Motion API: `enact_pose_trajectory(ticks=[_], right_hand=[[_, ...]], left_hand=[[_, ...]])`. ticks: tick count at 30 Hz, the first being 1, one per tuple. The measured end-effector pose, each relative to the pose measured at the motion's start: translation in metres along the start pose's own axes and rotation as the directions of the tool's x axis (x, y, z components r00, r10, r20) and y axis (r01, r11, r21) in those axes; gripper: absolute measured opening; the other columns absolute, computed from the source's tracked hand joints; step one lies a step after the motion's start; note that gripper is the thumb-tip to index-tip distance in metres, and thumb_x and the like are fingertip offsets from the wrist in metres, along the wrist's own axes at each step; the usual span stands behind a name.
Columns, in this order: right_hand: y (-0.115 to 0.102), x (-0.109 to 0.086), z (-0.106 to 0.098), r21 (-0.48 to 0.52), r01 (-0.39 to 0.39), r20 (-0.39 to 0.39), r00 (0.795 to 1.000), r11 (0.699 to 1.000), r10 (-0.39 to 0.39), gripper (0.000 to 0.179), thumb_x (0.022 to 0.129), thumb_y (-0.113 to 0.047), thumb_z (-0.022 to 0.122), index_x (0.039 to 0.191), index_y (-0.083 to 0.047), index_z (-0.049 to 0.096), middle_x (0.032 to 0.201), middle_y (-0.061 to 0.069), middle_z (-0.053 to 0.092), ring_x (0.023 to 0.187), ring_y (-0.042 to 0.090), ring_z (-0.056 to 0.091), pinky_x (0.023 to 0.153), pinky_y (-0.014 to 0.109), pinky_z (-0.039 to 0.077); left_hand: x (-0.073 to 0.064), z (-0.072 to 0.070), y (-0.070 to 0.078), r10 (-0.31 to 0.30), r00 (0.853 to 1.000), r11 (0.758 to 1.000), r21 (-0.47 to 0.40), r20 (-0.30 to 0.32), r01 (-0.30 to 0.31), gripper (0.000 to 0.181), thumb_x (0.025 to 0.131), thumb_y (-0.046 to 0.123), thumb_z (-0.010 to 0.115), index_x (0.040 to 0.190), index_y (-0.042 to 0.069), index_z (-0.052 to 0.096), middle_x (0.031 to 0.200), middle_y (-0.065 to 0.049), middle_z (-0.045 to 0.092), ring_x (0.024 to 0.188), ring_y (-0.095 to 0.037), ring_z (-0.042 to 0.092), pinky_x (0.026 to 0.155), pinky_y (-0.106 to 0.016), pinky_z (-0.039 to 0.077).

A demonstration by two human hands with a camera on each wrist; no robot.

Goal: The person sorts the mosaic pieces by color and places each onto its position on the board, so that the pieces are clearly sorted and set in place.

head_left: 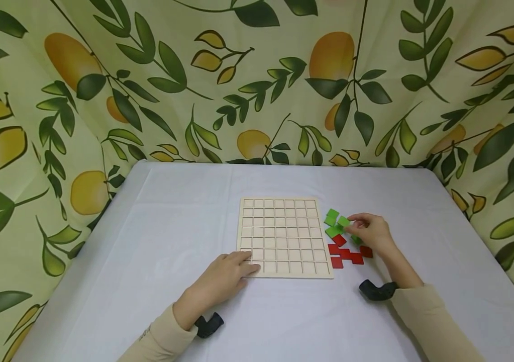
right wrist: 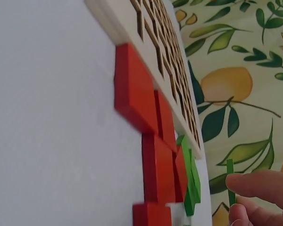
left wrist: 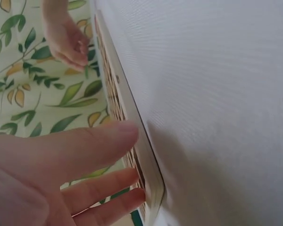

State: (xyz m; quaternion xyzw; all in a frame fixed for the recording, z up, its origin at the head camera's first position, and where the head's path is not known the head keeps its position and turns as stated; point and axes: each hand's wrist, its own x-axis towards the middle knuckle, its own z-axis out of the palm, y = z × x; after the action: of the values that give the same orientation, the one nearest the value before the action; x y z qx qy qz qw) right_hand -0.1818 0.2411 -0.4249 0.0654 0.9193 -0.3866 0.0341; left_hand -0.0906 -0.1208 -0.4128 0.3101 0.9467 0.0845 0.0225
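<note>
We see the wooden grid board [head_left: 287,202] well inside the edges of the white surface [head_left: 171,221], with broad room to its left and in front. Green tiles [head_left: 330,220] and red tiles [head_left: 344,254] crowd its right edge. The left hand [head_left: 222,277] rests, fingers extended, on its near-left corner. The right hand's [head_left: 371,233] grip pinches a raised green tile [right wrist: 229,166] above the pile; we see it edge-on, roughly parallel to the surface.
</note>
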Motion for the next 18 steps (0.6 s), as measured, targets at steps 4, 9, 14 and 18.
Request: enact_pose_trajectory(ticks=[4, 9, 14, 18], right_hand=[[-0.007, 0.0, 0.003, 0.009, 0.043, 0.005, 0.999, 0.999, -0.044, 0.036, 0.087, -0.014, 0.069, 0.116, 0.005, 0.062, 0.08, 0.009, 0.055, 0.074, 0.017, 0.047, 0.05, 0.016, 0.042], [-0.013, 0.002, 0.009, 0.014, 0.076, 0.012, 0.997, 0.997, -0.076, 0.036, 0.086, -0.014, 0.07, 0.115, 0.005, 0.063, 0.081, 0.009, 0.056, 0.074, 0.017, 0.047, 0.051, 0.017, 0.04], [-0.02, 0.003, 0.016, 0.007, 0.078, 0.028, 0.997, 0.997, -0.078, 0.036, 0.085, -0.014, 0.07, 0.115, 0.004, 0.063, 0.081, 0.008, 0.056, 0.075, 0.017, 0.048, 0.05, 0.017, 0.041], [-0.025, 0.004, 0.02, 0.022, 0.115, 0.044, 0.992, 0.993, -0.116, 0.033, 0.085, -0.012, 0.071, 0.112, 0.005, 0.064, 0.077, 0.007, 0.056, 0.073, 0.017, 0.047, 0.05, 0.017, 0.039]], left_hand=[[0.001, 0.001, -0.002, 0.021, 1.0, 1.0, 0.017, -0.006, -0.021, 0.038, 0.089, 0.016, 0.067, 0.127, 0.02, 0.064, 0.138, -0.013, 0.058, 0.128, -0.03, 0.056, 0.097, -0.046, 0.053], [0.002, 0.003, -0.004, 0.04, 0.999, 0.999, 0.008, 0.004, -0.04, 0.039, 0.091, 0.019, 0.065, 0.13, 0.02, 0.062, 0.142, -0.015, 0.053, 0.131, -0.032, 0.053, 0.101, -0.046, 0.052], [0.003, 0.003, -0.004, 0.043, 0.999, 0.999, -0.026, 0.025, -0.043, 0.037, 0.092, 0.018, 0.063, 0.129, 0.018, 0.063, 0.145, -0.017, 0.05, 0.134, -0.034, 0.05, 0.106, -0.047, 0.048], [0.004, 0.001, -0.003, 0.044, 0.998, 0.998, -0.046, 0.041, -0.042, 0.037, 0.093, 0.019, 0.062, 0.13, 0.017, 0.062, 0.148, -0.016, 0.048, 0.137, -0.035, 0.047, 0.111, -0.047, 0.044]])
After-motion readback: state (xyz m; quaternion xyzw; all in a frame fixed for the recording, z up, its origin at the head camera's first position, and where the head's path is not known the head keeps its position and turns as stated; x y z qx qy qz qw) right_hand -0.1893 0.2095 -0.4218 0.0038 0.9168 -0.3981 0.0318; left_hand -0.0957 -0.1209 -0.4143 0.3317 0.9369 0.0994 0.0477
